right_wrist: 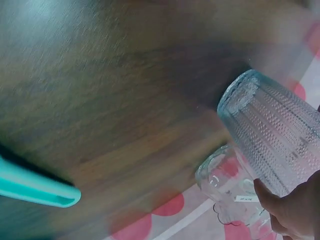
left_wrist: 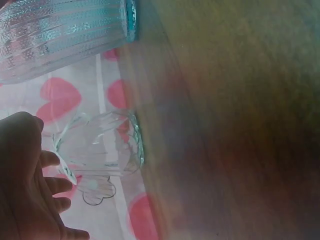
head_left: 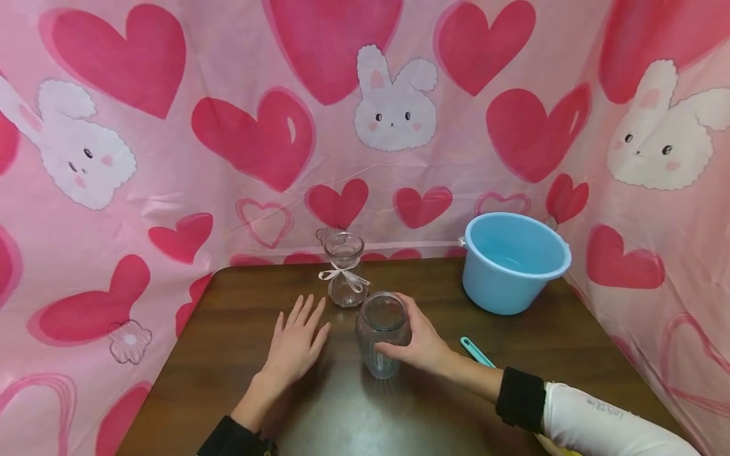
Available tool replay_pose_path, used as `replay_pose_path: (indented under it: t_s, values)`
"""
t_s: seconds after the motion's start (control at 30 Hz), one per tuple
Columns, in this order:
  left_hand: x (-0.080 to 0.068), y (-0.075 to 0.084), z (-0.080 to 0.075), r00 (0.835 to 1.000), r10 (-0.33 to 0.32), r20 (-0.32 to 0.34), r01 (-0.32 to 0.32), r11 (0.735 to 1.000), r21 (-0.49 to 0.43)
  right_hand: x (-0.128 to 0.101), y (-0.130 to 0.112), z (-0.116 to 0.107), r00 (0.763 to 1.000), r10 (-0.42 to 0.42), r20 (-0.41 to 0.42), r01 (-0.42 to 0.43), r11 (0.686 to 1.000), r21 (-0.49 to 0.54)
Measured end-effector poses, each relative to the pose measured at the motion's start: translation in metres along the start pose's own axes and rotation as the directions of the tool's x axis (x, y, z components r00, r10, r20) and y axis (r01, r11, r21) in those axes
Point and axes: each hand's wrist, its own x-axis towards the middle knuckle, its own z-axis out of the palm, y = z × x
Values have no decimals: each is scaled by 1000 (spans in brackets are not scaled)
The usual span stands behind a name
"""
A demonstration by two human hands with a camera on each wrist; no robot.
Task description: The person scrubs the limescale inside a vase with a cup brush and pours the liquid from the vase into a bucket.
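here i count two glass vases on the table (head_left: 239,354): a ribbed vase (head_left: 382,335) near the middle, gripped by my right hand (head_left: 419,345) with fingers curled round its side, and a bowed vase (head_left: 345,269) standing just behind it. my left hand (head_left: 293,345) lies flat on the wood beside the ribbed vase, fingers spread, holding nothing. one blue bucket (head_left: 510,259) sits at the back right, and one teal handle (head_left: 476,351) lies by my right wrist.

bright, even light; blurry wrist views
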Motion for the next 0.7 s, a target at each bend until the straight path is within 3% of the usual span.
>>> replay_pose_path:
  t_s: [0.17,0.3,0.53,0.7]
  values:
    - [2,4,3,1000,8,16,-8,1000,-8,0,0,-5,1000,-1,-27,0,999,-35]
    - [3,5,3,1000,12,5,-12,1000,-6,1,-5,-21,998,10,-64,-14,998,-67]
    - [2,7,-1,1000,11,-3,-11,1000,3,-10,-16,-80,982,68,-179,-90,989,-117]
    - [1,10,-5,1000,14,-7,-15,1000,-7,-30,-21,-131,956,119,-267,-186,952,-243]
